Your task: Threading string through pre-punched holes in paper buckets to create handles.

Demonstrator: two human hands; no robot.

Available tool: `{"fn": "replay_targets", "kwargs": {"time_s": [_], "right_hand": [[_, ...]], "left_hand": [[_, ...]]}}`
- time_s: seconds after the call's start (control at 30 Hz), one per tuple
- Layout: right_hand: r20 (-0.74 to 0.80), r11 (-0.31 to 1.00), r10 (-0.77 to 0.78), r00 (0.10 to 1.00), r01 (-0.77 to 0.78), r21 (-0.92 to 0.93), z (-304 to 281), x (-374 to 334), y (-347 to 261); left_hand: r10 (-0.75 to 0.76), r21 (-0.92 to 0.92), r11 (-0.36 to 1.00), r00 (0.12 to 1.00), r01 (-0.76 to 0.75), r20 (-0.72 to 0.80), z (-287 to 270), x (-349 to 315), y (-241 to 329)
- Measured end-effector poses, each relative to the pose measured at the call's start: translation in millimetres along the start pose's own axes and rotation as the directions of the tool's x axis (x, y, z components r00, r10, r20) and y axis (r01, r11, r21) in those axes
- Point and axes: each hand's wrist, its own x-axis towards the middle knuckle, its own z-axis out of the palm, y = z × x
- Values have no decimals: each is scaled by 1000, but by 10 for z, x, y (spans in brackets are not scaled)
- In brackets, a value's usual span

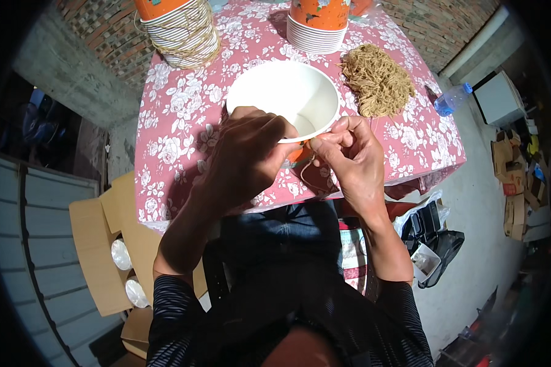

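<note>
Floral tablecloth (177, 131) under bucket (272, 88); brick wall (107, 30) beyond; grey floor (471, 208).

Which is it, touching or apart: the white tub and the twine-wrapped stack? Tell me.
Apart. The head view shows flowered tablecloth between the white tub and the twine-wrapped stack.

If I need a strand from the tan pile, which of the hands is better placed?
Probably the right hand: it is nearer the tan pile, right of the white bucket, though it looks busy at the bucket's near side. The left hand, grasping the bucket, is farther off.
</note>
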Motion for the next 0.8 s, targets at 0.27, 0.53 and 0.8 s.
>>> {"fn": "replay_targets", "kwargs": {"time_s": [0.27, 0.53, 0.8], "right_hand": [[-9, 987, 20, 1000, -21, -159, 18, -68, -97], [38, 929, -127, 991, 132, -347, -46, -73, -29], [60, 908, -86, 994, 103, -406, -157, -77, -12]], "left_hand": [[-20, -37, 999, 1000, 19, -23, 50, -1, 63], [7, -62, 998, 999, -4, 52, 43, 27, 66], [1, -128, 991, 978, 26, 207, 17, 48, 93]]}}
